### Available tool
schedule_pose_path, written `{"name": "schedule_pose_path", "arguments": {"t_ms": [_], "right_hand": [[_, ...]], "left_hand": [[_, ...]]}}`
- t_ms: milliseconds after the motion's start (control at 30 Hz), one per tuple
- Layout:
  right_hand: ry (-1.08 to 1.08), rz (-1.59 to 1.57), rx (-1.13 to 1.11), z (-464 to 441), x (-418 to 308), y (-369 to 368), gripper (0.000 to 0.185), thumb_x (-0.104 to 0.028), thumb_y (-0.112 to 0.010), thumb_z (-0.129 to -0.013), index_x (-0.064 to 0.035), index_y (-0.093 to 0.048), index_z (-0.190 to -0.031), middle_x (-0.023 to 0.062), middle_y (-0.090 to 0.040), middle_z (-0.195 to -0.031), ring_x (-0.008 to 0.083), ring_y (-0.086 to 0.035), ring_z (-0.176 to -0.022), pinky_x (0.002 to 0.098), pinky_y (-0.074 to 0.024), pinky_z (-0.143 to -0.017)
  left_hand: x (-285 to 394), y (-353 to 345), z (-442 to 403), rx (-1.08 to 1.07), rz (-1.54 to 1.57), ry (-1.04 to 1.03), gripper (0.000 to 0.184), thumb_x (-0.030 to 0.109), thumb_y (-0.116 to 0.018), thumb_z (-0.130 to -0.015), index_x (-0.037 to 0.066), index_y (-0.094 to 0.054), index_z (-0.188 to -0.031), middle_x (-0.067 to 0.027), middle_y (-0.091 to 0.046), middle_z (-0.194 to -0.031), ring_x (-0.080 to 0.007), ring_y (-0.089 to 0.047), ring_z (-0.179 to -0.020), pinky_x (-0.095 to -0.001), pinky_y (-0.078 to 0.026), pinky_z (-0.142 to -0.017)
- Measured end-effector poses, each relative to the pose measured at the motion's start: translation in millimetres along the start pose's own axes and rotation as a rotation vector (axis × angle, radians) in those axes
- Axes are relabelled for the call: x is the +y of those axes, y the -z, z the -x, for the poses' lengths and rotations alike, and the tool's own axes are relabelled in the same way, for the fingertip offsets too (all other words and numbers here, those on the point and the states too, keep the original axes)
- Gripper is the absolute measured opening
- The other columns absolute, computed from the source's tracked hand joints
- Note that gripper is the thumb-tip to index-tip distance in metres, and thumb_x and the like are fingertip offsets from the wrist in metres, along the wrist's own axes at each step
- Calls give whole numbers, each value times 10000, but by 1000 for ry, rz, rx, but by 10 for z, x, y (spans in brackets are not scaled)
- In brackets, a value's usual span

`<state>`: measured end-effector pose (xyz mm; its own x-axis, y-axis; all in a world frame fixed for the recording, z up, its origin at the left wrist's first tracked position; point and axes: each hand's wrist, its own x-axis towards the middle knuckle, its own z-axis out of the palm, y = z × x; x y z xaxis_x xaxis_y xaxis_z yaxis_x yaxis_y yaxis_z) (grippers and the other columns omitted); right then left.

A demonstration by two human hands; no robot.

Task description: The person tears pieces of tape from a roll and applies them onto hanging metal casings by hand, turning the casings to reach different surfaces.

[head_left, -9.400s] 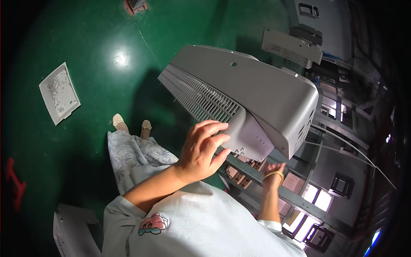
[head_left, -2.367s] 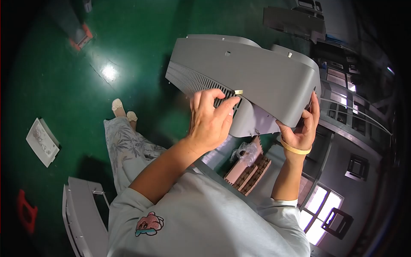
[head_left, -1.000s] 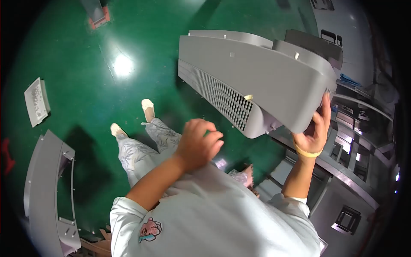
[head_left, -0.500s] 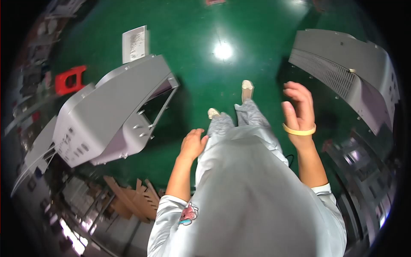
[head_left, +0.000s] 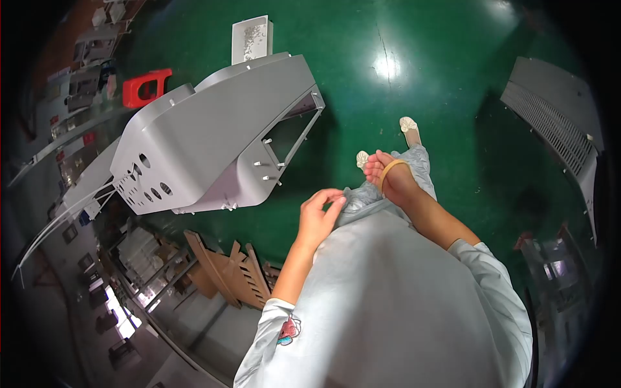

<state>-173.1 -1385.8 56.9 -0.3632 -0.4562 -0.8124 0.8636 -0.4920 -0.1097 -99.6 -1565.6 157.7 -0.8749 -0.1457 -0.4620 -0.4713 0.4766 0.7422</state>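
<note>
My left hand (head_left: 318,218) hangs in front of my body near the trouser leg, its fingers loosely bent and the thumb apart, with nothing seen in it. At the right, my right hand (head_left: 394,180) is over my thigh, fingers half curled and apart; nothing shows in it. A yellow band (head_left: 391,171) circles my right wrist. Nearest to my left hand is a large grey molded housing (head_left: 220,123), with round holes in one end, short pegs and an open frame side. It touches neither hand.
A second grey housing with a slotted grille (head_left: 550,119) stands at the right. Beyond the left housing lies a white tray (head_left: 239,48) with small pieces in it. A red stool (head_left: 131,94), cardboard pieces (head_left: 223,271) and pale cables (head_left: 61,216) are at the left. The floor (head_left: 446,71) is green.
My right hand has swung inward and to the left, in front of my legs. My left hand has risen slightly and bent its fingers. The view has shifted, moving both housings rightward.
</note>
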Motion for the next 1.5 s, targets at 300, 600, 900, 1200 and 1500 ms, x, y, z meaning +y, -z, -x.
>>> {"name": "schedule_pose_path", "arguments": {"t_ms": [300, 600, 900, 1200, 1500], "right_hand": [[-41, -42, -156, 250, -722, -391, 286, -311, -464, -1028, -45, -562, -994, 58, -621, -921, 147, -620, -845, 282, -519, -732], [145, 760, -366, 326, -1192, -687, 246, -281, -517, -1011, -45, -582, -999, 37, -601, -906, 97, -582, -790, 242, -497, -702], [-108, 222, -507, 540, -1296, -1258, 240, -231, -452, -1030, -22, -556, -975, 63, -588, -905, 129, -589, -828, 289, -509, -755], [17, 625, -592, 895, -1278, -1614, 305, -270, -397, -1051, -63, -543, -882, 11, -532, -800, 69, -483, -702, 230, -387, -601], [93, 798, -471, 1199, -782, -1779, 327, -281, -437, -1042, -109, -474, -767, -26, -455, -664, 68, -438, -566, 235, -356, -499]], "left_hand": [[752, -608, -581, 67, 26, -202, 235, 11, -740, -788, -14, -633, -995, -80, -665, -846, -149, -620, -760, -295, -520, -703], [1058, -551, -638, 223, 209, -105, 297, 17, -761, -764, 2, -591, -1007, -104, -697, -891, -203, -693, -801, -309, -554, -728], [1237, -67, -469, 500, 83, -525, 332, -46, -800, -704, 25, -546, -905, -127, -645, -955, -212, -656, -812, -319, -550, -706], [1559, 305, -482, 450, 23, -787, 321, -106, -751, -700, 8, -543, -915, -185, -665, -1096, -274, -669, -793, -342, -556, -698], [1335, 688, -115, 407, -112, -950, 341, -101, -729, -728, 10, -526, -978, -143, -708, -953, -278, -683, -776, -351, -565, -702]]}}
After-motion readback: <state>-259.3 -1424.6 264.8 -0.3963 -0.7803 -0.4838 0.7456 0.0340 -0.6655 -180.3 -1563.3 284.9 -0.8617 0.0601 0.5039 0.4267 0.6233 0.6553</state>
